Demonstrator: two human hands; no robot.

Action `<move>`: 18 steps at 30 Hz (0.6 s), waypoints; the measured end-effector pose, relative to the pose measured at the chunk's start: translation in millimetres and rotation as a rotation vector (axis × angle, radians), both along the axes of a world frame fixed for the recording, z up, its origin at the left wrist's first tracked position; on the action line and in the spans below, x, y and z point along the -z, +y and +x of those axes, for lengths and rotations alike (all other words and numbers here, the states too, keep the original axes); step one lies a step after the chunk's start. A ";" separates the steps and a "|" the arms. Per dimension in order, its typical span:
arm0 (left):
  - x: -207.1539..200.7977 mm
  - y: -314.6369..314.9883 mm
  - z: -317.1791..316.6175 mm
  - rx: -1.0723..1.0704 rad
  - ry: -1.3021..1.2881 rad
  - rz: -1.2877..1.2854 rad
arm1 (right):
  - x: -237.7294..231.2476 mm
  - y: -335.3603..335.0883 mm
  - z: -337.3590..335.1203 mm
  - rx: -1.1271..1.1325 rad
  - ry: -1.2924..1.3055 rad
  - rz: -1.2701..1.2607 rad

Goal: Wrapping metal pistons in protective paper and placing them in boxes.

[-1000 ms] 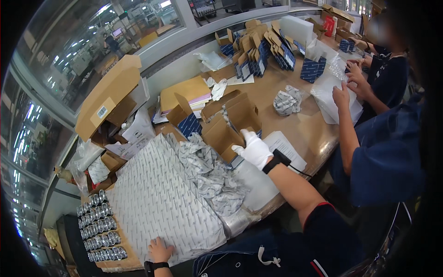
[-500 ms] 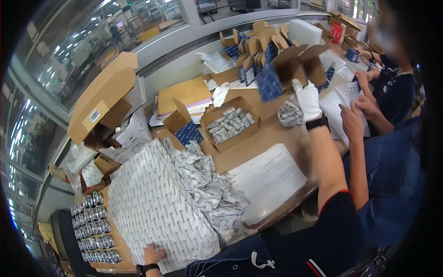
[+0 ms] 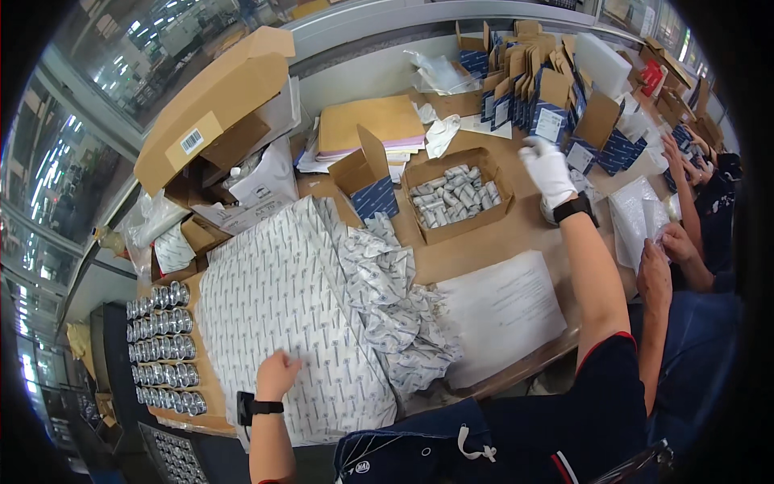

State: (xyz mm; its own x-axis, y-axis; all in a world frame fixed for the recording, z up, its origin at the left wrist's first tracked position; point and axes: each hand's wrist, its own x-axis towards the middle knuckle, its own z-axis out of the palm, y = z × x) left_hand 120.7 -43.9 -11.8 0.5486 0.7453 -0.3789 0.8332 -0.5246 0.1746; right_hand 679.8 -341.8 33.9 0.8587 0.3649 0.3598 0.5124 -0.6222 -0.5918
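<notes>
Right hand [image 3: 550, 171], white glove: fingers part-curled, nothing seen in it, but underside hidden, so can't tell whether it grips anything. Labelled blue box [image 3: 550, 121] stands just beyond its fingertips; touching or apart, can't tell. Second labelled box [image 3: 580, 154] just to its right, larger blue carton [image 3: 621, 152] with raised brown flap past that. To its left, near: brown tray box [image 3: 472, 229] with many small paper-wrapped parts [image 3: 458, 194] inside

Left hand [image 3: 276, 375], bare: fingers loosely bent, no object visible between them; over patterned paper sheet [image 3: 274, 282], contact unclear. Metal rings [image 3: 165, 348] in rows to its left, crumpled paper [image 3: 399, 298] to its right and farther out

Handling, my judgement: best to meet the labelled box square on and pinch opposite walls low, not by the flap, since thin card probably bends. Neighbours crowd it, so any lift should go straight up to avoid dragging them. Keep black wristband [image 3: 574, 207] off nearby card edges. Left hand: light flat pressure only, paper may wrinkle. Leave room for co-worker's hand [image 3: 654, 270], right of the glove and nearer the wearer
</notes>
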 end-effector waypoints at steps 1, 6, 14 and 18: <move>-5.7 -7.1 15.1 0.018 -0.166 -0.001 | 1.5 15.1 -17.2 -0.106 0.039 -0.023; -4.8 -29.3 95.2 0.317 -0.658 0.017 | 38.8 74.8 -30.4 -0.166 0.169 -0.790; 21.6 -41.1 150.8 0.346 -0.697 -0.126 | 66.6 106.5 -28.0 -0.075 0.161 -1.012; 55.4 -38.8 154.3 0.336 -0.701 -0.268 | 58.5 105.9 -25.6 -0.243 0.169 -1.175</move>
